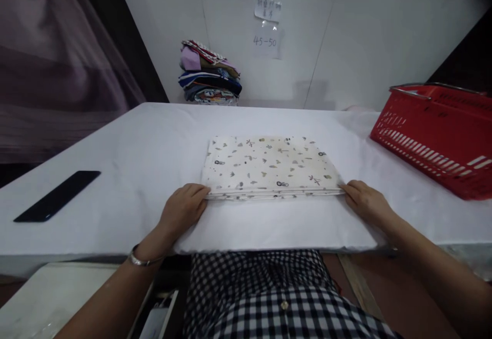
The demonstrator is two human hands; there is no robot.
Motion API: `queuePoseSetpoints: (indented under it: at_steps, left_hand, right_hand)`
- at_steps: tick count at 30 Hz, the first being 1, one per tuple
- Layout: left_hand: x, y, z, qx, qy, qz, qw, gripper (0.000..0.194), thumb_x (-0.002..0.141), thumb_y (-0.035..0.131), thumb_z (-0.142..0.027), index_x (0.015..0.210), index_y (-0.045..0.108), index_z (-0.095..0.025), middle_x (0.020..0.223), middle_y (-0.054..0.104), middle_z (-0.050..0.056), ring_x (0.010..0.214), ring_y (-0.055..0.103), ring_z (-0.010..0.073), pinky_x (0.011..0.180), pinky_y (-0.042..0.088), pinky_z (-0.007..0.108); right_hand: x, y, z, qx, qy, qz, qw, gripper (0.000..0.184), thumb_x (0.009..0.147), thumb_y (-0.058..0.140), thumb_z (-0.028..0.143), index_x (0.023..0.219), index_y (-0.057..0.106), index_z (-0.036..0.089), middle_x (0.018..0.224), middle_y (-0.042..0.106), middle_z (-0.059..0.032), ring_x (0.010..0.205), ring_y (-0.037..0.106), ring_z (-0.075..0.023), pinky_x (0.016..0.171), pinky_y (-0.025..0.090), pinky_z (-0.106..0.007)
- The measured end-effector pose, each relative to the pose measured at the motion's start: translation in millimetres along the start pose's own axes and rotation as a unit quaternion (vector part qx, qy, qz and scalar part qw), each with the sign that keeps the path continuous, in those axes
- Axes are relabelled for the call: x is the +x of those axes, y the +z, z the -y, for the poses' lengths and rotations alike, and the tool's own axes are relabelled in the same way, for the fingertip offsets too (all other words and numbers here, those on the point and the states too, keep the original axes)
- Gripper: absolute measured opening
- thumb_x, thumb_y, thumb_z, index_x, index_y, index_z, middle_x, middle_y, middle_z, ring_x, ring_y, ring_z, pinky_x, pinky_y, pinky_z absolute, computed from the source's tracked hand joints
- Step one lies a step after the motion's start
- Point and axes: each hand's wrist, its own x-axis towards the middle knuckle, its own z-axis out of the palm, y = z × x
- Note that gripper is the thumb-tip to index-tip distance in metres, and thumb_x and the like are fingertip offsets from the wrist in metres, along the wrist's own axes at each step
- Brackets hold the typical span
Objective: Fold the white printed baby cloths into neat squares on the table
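A folded white cloth (pixel 265 164) with a small grey and olive print lies flat on the white-covered table. Its layered near edge faces me. My left hand (pixel 184 205) grips the near left corner, fingers closed over the layers. At the near right corner, my right hand (pixel 367 203) pinches the same edge between thumb and fingers. Both thumbs are partly hidden. The cloth looks stretched straight between the two hands.
A red plastic basket (pixel 434 139) with metal handles stands at the right. A dark flat phone-like slab (pixel 57 195) lies at the left. Several folded fabrics (pixel 210 75) are stacked at the back against the wall. The white table (pixel 134 149) ends just before my body.
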Motion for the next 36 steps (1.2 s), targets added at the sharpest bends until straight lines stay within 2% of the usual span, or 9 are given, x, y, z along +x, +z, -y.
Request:
queuePoseSetpoints:
  at_steps: [4,8,15,18,22,27,31,33,36]
  left_hand:
    - [-3,-2.5,0,-0.025,-0.007,0.005,1.0,0.032,0.081,0.043,-0.019,0.106,0.062,-0.019,0.104,0.064,0.008,0.099,0.055,0.0233,0.083,0.045,0.036]
    - [-1,-12.2,-4,-0.036,-0.019,0.027,0.999,0.033,0.079,0.045,-0.02,0.107,0.062,-0.019,0.107,0.063,0.009,0.1,0.055,0.0237,0.086,0.043,0.038]
    - [30,-20.9,-42,-0.095,0.04,-0.012,0.995,0.03,0.084,0.049,-0.031,0.109,0.059,-0.018,0.11,0.06,0.01,0.105,0.052,0.0238,0.089,0.041,0.04]
    - [34,-9.3,-47,-0.122,0.046,0.012,0.991,0.023,0.087,0.046,-0.03,0.097,0.063,-0.018,0.098,0.062,0.008,0.094,0.054,0.0211,0.081,0.043,0.037]
    - [23,-0.4,-40,-0.204,0.009,0.011,0.979,0.022,0.089,0.045,-0.03,0.094,0.063,-0.02,0.094,0.062,0.005,0.089,0.054,0.0175,0.081,0.043,0.033]
    - [23,-14.4,-30,-0.308,-0.071,0.005,0.949,0.025,0.09,0.041,-0.029,0.08,0.063,-0.021,0.086,0.064,0.0,0.083,0.057,0.012,0.078,0.044,0.024]
    - [50,-20.0,0,-0.288,-0.225,-0.03,0.93,0.021,0.085,0.046,-0.029,0.085,0.065,-0.021,0.094,0.066,0.001,0.089,0.058,0.0134,0.082,0.042,0.023]
    - [69,-14.9,19,-0.27,-0.323,0.001,0.907,0.024,0.084,0.046,-0.03,0.094,0.065,-0.02,0.103,0.065,0.003,0.092,0.058,0.015,0.085,0.041,0.024]
    - [98,0.3,41,-0.271,-0.39,0.051,0.879,0.029,0.083,0.046,-0.031,0.096,0.066,-0.014,0.104,0.067,0.009,0.095,0.059,0.0191,0.083,0.042,0.026]
  right_hand:
    - [-7,7,1,0.026,0.022,0.02,0.999,0.036,0.085,0.036,0.023,0.11,0.061,0.019,0.098,0.061,-0.0115,0.089,0.057,-0.0237,0.063,0.048,-0.033]
    - [0,-2,10,0.018,0.014,0.007,1.0,0.039,0.079,0.042,0.019,0.113,0.059,0.018,0.116,0.056,-0.0148,0.104,0.052,-0.0302,0.076,0.047,-0.043]
    - [56,-17,86,0.216,-0.131,-0.028,0.967,0.04,0.084,0.043,0.018,0.122,0.053,0.019,0.128,0.051,-0.0122,0.117,0.046,-0.0252,0.096,0.041,-0.044]
    - [69,-8,113,0.248,-0.159,-0.011,0.955,0.041,0.087,0.045,0.026,0.127,0.051,0.019,0.131,0.05,-0.0119,0.121,0.045,-0.0257,0.099,0.039,-0.044]
    - [65,11,123,0.243,-0.148,0.027,0.958,0.054,0.09,0.042,0.036,0.142,0.031,0.025,0.142,0.037,-0.0068,0.131,0.033,-0.0258,0.105,0.033,-0.047]
    - [56,27,119,0.239,-0.143,0.068,0.958,0.062,0.09,0.041,0.045,0.144,0.018,0.03,0.147,0.026,-0.0025,0.134,0.025,-0.0262,0.108,0.027,-0.051]
    - [65,21,116,0.263,-0.137,0.085,0.951,0.058,0.089,0.042,0.046,0.143,0.023,0.035,0.145,0.028,0.0001,0.132,0.028,-0.027,0.107,0.03,-0.05]
    - [77,11,117,0.269,-0.129,0.087,0.951,0.056,0.089,0.041,0.047,0.142,0.025,0.036,0.145,0.028,0.0013,0.132,0.029,-0.0269,0.106,0.032,-0.049]
    - [103,-2,128,0.27,-0.129,0.084,0.95,0.055,0.09,0.038,0.048,0.142,0.025,0.034,0.147,0.024,0.0012,0.133,0.025,-0.0264,0.107,0.031,-0.048]
